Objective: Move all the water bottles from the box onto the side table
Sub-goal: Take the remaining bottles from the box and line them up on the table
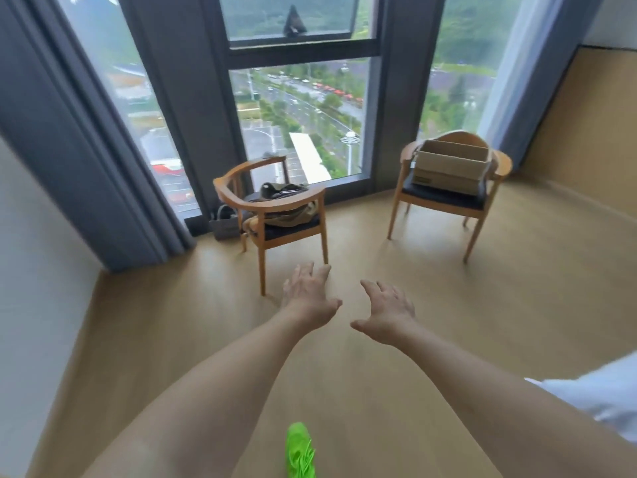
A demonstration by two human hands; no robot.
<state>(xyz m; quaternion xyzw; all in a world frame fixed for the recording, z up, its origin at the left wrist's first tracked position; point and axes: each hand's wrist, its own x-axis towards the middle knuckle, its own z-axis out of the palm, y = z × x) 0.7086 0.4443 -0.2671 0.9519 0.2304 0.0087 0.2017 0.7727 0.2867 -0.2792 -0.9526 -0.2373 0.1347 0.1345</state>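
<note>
I am holding both arms out in front of me over the wooden floor (pixel 448 288), palms down. My left hand (pixel 308 293) is spread wide, fingers fanned apart and gripping nothing. My right hand (pixel 387 313) is spread just as loosely, thumb pointing toward the left one, and it too is carrying nothing. The two hands are hovering near each other with a gap of bare floor between them.

The cardboard box (pixel 451 169) is sitting on the seat of the right-hand wooden chair (pixel 501 165), its top flaps open. From my hands, the box is lying well apart, farther away and off to the right, closer to my right hand than to my left. I cannot tell what is inside the box; its inner walls are showing, but no bottles are visible from here.

To the left of the box, another wooden chair (pixel 272 198) is standing with bags (pixel 282 193) piled on its seat, just beyond my left hand. Behind the box, the tall window (pixel 296 108) is rising, with a grey curtain (pixel 86 160) hanging far to the left of it. Nearer to me than the box, a bright green shoe (pixel 300 450) is showing at the bottom edge.
</note>
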